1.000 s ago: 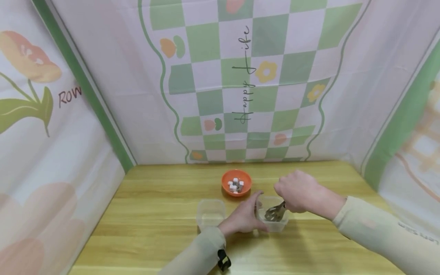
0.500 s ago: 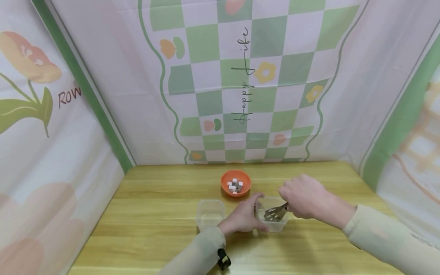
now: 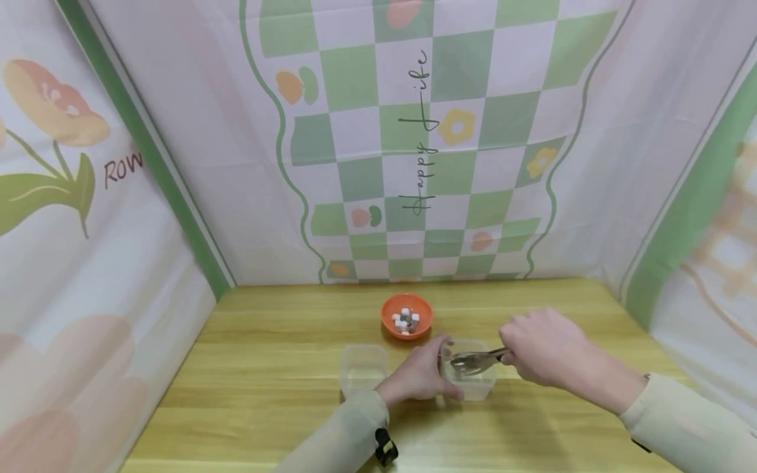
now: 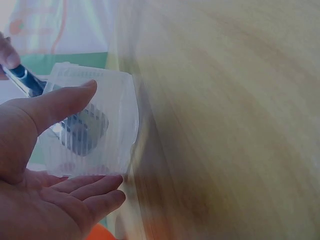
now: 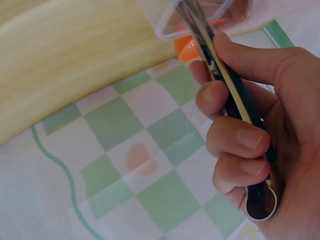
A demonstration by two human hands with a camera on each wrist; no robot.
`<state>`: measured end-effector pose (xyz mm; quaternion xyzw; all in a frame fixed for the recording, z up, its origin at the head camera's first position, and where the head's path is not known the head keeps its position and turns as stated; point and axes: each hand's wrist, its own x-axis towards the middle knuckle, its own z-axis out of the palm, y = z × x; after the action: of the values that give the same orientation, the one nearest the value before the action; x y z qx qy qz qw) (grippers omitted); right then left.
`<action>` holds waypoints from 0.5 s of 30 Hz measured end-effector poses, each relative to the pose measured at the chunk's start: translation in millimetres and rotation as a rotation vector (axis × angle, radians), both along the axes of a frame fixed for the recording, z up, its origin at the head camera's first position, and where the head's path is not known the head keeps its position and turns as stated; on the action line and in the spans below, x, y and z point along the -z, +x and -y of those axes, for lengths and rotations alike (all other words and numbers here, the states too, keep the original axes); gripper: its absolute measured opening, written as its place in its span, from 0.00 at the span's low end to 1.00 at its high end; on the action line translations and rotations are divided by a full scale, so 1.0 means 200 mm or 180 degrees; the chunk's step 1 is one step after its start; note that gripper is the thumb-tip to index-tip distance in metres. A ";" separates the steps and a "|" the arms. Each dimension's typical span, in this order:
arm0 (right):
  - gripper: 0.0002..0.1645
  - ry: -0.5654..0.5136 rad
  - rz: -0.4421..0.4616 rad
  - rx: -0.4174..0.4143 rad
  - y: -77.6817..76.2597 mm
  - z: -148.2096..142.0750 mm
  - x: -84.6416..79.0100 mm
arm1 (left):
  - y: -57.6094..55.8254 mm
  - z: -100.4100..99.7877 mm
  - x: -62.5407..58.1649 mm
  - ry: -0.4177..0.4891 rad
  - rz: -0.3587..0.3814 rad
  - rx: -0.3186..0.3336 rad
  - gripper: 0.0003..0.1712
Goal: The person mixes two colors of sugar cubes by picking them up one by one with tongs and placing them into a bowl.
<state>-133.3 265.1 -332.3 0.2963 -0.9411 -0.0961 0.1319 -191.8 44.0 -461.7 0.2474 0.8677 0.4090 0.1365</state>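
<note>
My right hand (image 3: 547, 348) grips a pair of metal tongs (image 5: 235, 90), fingers curled round the two arms and the round end near the palm. The tong heads (image 3: 473, 361) reach into a clear plastic container (image 3: 476, 391), pointing left and nearly level. Around that container's left side my left hand (image 3: 418, 373) holds on, thumb along the near wall and fingers at the far one. Through the wall, in the left wrist view, the slotted tong head (image 4: 82, 131) shows inside.
Behind the containers stands an orange bowl (image 3: 407, 300) with several white and grey-brown cubes (image 3: 405, 321). A second clear container (image 3: 363, 360) sits left of my left hand, partly behind the forearm. Printed cloth (image 3: 355, 131) borders the wooden table (image 3: 266, 368).
My right hand has moved right and a little toward me, laying the tongs flatter, with the heads turned sideways in the container. My left hand has stayed in place.
</note>
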 end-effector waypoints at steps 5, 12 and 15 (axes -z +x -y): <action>0.25 -0.0234 0.0121 0.0164 0.04 -0.03 0.03 | 0.00 0.00 -0.01 -0.0019 0.0010 0.0025 0.57; 0.24 -0.0414 0.0157 0.0383 0.10 -0.06 0.05 | 0.01 0.01 -0.01 0.0016 -0.0014 0.0034 0.57; 0.24 -0.0489 0.0199 0.0447 0.12 -0.06 0.06 | 0.01 0.01 -0.02 0.0017 -0.0015 0.0026 0.57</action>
<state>-108.4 277.2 -343.5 0.2214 -0.9678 -0.0234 0.1178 -189.8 42.3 -458.5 0.2522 0.8659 0.4101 0.1355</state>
